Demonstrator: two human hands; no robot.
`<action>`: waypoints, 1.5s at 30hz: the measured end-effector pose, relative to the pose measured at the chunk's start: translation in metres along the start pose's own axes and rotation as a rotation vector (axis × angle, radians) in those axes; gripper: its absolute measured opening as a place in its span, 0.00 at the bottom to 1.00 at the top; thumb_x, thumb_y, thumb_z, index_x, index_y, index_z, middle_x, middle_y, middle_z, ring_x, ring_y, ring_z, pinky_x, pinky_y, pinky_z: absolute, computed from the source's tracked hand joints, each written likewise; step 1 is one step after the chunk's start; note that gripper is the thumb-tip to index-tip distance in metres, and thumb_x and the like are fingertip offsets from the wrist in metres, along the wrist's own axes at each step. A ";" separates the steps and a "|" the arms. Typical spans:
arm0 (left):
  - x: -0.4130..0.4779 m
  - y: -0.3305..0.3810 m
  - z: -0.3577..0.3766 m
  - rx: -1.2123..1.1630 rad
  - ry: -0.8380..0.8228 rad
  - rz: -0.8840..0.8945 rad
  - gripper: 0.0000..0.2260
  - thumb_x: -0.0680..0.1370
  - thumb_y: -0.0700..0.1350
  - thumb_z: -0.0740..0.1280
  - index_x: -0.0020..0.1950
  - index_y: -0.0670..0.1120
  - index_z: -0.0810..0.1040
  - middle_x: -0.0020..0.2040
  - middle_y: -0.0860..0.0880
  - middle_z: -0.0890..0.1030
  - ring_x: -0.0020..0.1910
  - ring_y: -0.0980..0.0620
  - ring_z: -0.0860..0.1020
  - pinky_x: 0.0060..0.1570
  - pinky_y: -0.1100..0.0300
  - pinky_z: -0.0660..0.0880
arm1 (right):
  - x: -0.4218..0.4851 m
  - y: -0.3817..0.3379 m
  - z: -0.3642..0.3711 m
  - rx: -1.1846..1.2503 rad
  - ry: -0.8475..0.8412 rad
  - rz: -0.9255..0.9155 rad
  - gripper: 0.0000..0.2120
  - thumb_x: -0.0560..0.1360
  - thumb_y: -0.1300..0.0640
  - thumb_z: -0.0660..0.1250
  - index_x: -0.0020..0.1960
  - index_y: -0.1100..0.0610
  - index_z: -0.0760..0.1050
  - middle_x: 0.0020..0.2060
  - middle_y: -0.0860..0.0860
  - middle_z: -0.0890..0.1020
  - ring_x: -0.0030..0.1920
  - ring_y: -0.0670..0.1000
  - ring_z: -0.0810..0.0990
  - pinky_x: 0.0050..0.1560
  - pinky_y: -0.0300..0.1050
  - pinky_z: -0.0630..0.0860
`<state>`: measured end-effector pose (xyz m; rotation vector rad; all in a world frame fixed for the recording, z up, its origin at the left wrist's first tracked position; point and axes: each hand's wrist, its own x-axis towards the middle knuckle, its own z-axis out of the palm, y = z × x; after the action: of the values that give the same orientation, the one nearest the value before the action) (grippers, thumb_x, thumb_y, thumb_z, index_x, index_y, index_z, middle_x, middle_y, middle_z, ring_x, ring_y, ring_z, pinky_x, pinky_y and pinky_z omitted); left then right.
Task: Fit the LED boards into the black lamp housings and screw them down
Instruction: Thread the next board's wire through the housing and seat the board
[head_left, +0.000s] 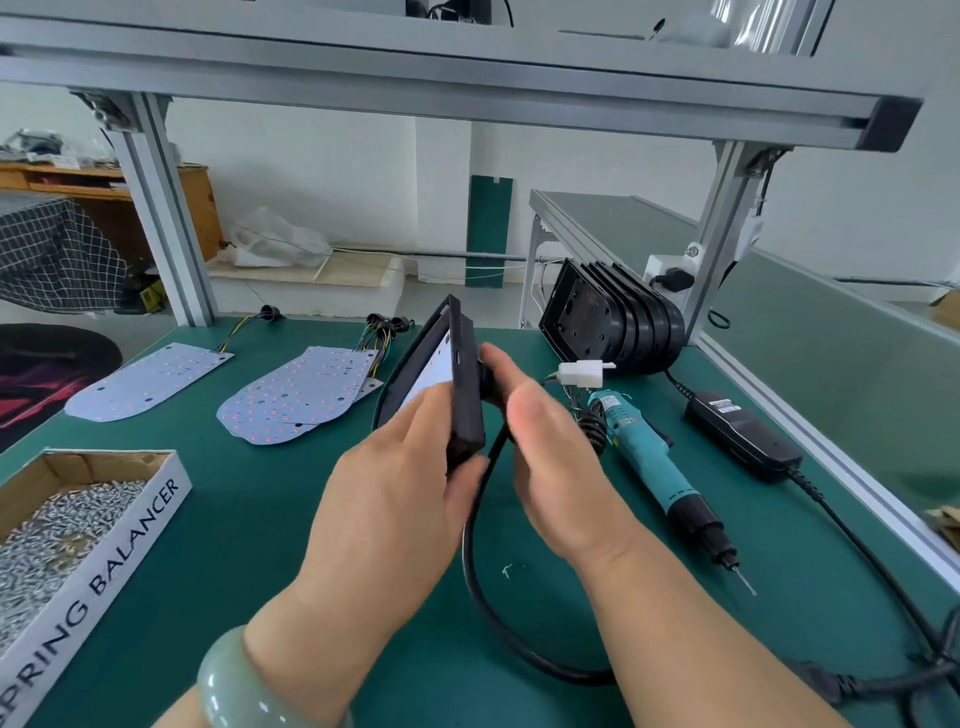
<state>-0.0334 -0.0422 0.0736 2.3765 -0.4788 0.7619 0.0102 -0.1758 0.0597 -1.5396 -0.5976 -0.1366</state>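
Gripped at its near edge by the left hand (395, 483), a housing (465, 384) stood upright above the mat (260, 545), the right hand (550, 467) at its back, hold unclear; a board (434, 364) sat inside, apparently unscrewed, while boards (306, 395) far left and housings (613, 322) far right waited.

Desk (249, 519): green top.
Frame (161, 218): aluminium posts and crossbar over the desk.
Adapter (743, 434): black, lying at the desk's right, cable attached.
Socket (670, 273): white, on the right post, black plug in it.
Bag (275, 239): white plastic, by the far wall.
Cabinet (104, 192): wooden, far left.
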 end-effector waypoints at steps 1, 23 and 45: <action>0.000 0.000 0.000 -0.041 -0.035 0.024 0.16 0.72 0.42 0.70 0.59 0.48 0.75 0.46 0.56 0.78 0.39 0.51 0.75 0.37 0.55 0.74 | -0.001 0.001 0.002 -0.039 -0.031 0.021 0.31 0.70 0.34 0.67 0.70 0.40 0.65 0.66 0.36 0.73 0.69 0.38 0.68 0.69 0.37 0.65; 0.015 -0.065 -0.003 -1.036 -0.295 -0.930 0.09 0.71 0.41 0.70 0.48 0.38 0.81 0.43 0.40 0.85 0.37 0.44 0.84 0.31 0.53 0.80 | 0.000 0.015 -0.023 -0.364 0.285 0.152 0.20 0.77 0.31 0.45 0.39 0.44 0.63 0.39 0.40 0.67 0.42 0.39 0.70 0.44 0.35 0.68; 0.020 -0.080 0.017 -0.476 -0.320 -1.010 0.14 0.73 0.46 0.73 0.52 0.37 0.80 0.49 0.38 0.83 0.50 0.36 0.81 0.56 0.40 0.77 | -0.041 -0.022 -0.031 -1.110 -0.648 0.614 0.37 0.55 0.32 0.77 0.57 0.46 0.67 0.63 0.41 0.61 0.67 0.47 0.63 0.64 0.45 0.68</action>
<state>0.0280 0.0044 0.0406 1.9103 0.3927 -0.1819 -0.0257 -0.2184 0.0638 -2.8225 -0.5267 0.6290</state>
